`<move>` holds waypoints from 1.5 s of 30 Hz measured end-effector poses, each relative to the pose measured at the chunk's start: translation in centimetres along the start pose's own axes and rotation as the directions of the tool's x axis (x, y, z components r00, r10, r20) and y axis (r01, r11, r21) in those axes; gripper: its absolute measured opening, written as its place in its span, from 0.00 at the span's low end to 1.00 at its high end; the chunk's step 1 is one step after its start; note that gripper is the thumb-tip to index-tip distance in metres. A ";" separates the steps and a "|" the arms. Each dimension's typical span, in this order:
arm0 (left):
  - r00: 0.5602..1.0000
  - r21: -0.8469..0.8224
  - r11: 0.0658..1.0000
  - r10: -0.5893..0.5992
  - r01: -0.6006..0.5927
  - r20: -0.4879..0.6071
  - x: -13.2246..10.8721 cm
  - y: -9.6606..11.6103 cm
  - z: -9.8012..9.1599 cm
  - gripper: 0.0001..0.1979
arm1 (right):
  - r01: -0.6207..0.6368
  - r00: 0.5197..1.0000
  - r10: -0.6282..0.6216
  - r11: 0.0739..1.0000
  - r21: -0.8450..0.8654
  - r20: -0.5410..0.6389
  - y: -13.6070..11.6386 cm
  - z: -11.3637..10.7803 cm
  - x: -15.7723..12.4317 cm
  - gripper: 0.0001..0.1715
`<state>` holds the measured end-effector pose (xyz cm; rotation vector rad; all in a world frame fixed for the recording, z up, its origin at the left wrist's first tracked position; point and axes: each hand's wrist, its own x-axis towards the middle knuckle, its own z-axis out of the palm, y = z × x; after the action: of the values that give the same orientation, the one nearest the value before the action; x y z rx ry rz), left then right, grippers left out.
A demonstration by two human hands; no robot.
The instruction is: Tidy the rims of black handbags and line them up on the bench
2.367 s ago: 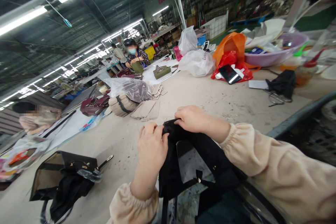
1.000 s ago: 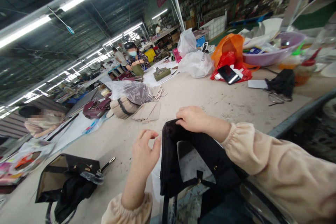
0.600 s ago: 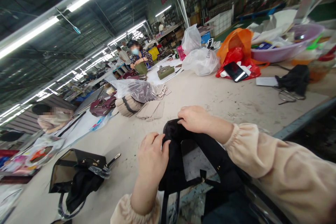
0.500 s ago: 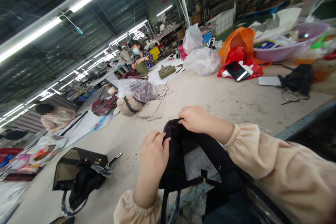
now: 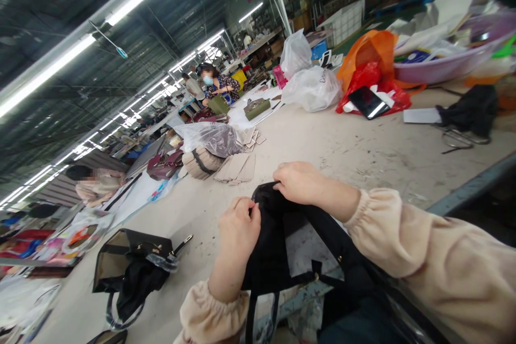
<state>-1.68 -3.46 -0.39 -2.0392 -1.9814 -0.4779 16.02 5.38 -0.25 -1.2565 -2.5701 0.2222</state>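
A black handbag hangs over the near table edge, its straps dangling below. My left hand is closed on the bag's upper left edge, thumb pressed against the fingers. At the far top edge, my right hand pinches the black fabric, fingers curled and knuckles up. The bag's inside and the fingertips under the fabric are partly hidden. To the left of my left hand, a dark open handbag lies on the table with black lining spilling out and a looped handle toward me.
Flat beige pieces and a banded bundle lie ahead. A phone rests on a red plastic bag, near a purple basin. Glasses sit at the right. Two people work farther along the table.
The view has shifted slightly, so the handbag at the left appears farther right. My left thumb and fingers have drawn closer together on the black edge; my right hand keeps its hold.
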 end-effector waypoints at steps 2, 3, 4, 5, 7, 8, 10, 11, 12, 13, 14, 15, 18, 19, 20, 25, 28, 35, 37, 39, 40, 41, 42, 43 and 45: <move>0.998 -0.088 0.994 -0.064 0.065 0.017 0.1 -0.3 0.1 0.04 | -0.011 1.000 0.011 1.000 0.006 0.017 0.2 -0.1 -0.1 0.18; 0.995 -0.149 0.984 -0.098 0.101 0.032 0.1 -0.5 0.2 0.03 | -0.014 1.000 0.014 1.000 0.010 0.024 0.3 -0.1 -0.1 0.18; 0.991 -0.211 0.968 -0.125 0.133 0.052 0.2 -0.7 0.2 0.03 | -0.016 0.999 0.016 1.000 0.016 0.029 0.3 -0.2 -0.1 0.18; 0.987 -0.266 0.951 -0.141 0.157 0.076 0.3 -0.9 0.2 0.05 | -0.016 0.999 0.015 1.000 0.022 0.031 0.3 -0.2 -0.2 0.19; 0.981 -0.330 0.925 -0.155 0.187 0.121 0.6 -1.2 0.2 0.09 | -0.019 0.999 0.017 0.999 0.045 0.040 0.4 -0.3 -0.4 0.19; 0.977 -0.337 0.920 -0.160 0.199 0.140 0.7 -1.2 0.2 0.10 | -0.023 0.998 0.020 0.998 0.063 0.052 0.5 -0.4 -0.6 0.19; 0.971 -0.328 0.919 -0.174 0.219 0.161 0.9 -1.1 0.2 0.10 | -0.023 0.997 0.014 0.993 0.117 0.074 0.8 -0.4 -1.0 0.19; 0.970 -0.329 0.917 -0.180 0.226 0.165 1.0 -1.0 0.3 0.10 | -0.015 0.997 0.003 0.988 0.152 0.078 1.1 -0.3 -1.3 0.19; 0.969 -0.339 0.912 -0.183 0.231 0.169 1.0 -0.9 0.4 0.10 | -0.001 0.997 -0.013 0.982 0.191 0.072 1.5 -0.1 -1.6 0.18; 0.968 -0.355 0.905 -0.184 0.234 0.169 1.0 -0.7 0.5 0.10 | 0.019 0.998 -0.034 0.973 0.231 0.058 1.9 0.1 -2.0 0.17; 0.968 -0.374 0.897 -0.186 0.238 0.170 1.1 -0.6 0.6 0.10 | 0.037 0.998 -0.050 0.962 0.270 0.041 2.3 0.3 -2.2 0.16; 0.967 -0.391 0.888 -0.188 0.242 0.172 1.1 -0.4 0.7 0.10 | 0.048 0.998 -0.059 0.951 0.305 0.025 2.8 0.5 -2.5 0.16; 0.964 -0.397 0.883 -0.189 0.251 0.188 1.4 0.5 0.9 0.10 | 0.057 0.998 -0.055 0.923 0.381 -0.018 4.0 1.2 -3.0 0.17; 0.964 -0.384 0.890 -0.183 0.245 0.193 1.5 1.0 0.9 0.09 | 0.058 0.998 -0.048 0.916 0.397 -0.033 4.4 1.4 -3.0 0.18; 0.965 -0.367 0.900 -0.174 0.237 0.197 1.6 1.5 0.8 0.09 | 0.059 0.998 -0.043 0.910 0.410 -0.047 4.7 1.5 -3.0 0.18; 0.965 -0.284 0.934 -0.165 0.219 0.203 1.7 3.7 0.6 0.09 | 0.052 0.996 -0.011 0.878 0.476 -0.087 6.3 1.7 -2.5 0.23; 0.971 -0.258 0.943 -0.168 0.209 0.169 1.6 4.4 0.9 0.10 | 0.041 0.994 0.014 0.861 0.508 -0.105 7.0 1.7 -2.4 0.25; 0.993 -0.090 0.989 0.117 -0.118 -0.013 2.5 4.5 1.2 0.08 | 0.057 0.994 -0.002 0.869 0.492 -0.111 6.9 1.9 -2.8 0.25; 0.981 -0.012 0.982 0.190 -0.191 -0.022 2.9 4.6 1.2 0.07 | 0.057 0.993 0.000 0.866 0.497 -0.115 6.8 1.8 -2.9 0.25; 0.966 0.049 0.965 0.257 -0.256 -0.010 3.3 4.9 1.2 0.07 | 0.057 0.994 -0.003 0.865 0.499 -0.109 6.7 1.8 -3.0 0.24; 0.957 0.078 0.955 0.289 -0.288 -0.001 3.4 5.0 1.2 0.07 | 0.056 0.995 -0.005 0.866 0.496 -0.103 6.7 1.8 -3.0 0.23; 0.950 0.107 0.944 0.312 -0.311 0.002 3.5 5.0 1.1 0.06 | 0.052 0.995 -0.003 0.868 0.494 -0.100 6.7 1.8 -3.0 0.23; 0.945 0.136 0.936 0.326 -0.323 0.000 3.4 5.1 1.0 0.05 | 0.046 0.995 0.003 0.868 0.494 -0.099 6.6 1.8 -2.9 0.22; 0.943 0.165 0.930 0.333 -0.328 -0.002 3.3 5.1 0.9 0.04 | 0.039 0.995 0.012 0.868 0.496 -0.100 6.6 1.8 -2.9 0.22; 0.944 0.219 0.921 0.331 -0.321 -0.010 2.8 4.8 0.6 0.04 | 0.027 0.994 0.031 0.863 0.504 -0.105 6.5 1.8 -2.8 0.22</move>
<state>3.21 -0.83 0.37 -2.1367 -1.5443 -0.2261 21.97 7.09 -4.12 -1.0328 -2.2036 0.7525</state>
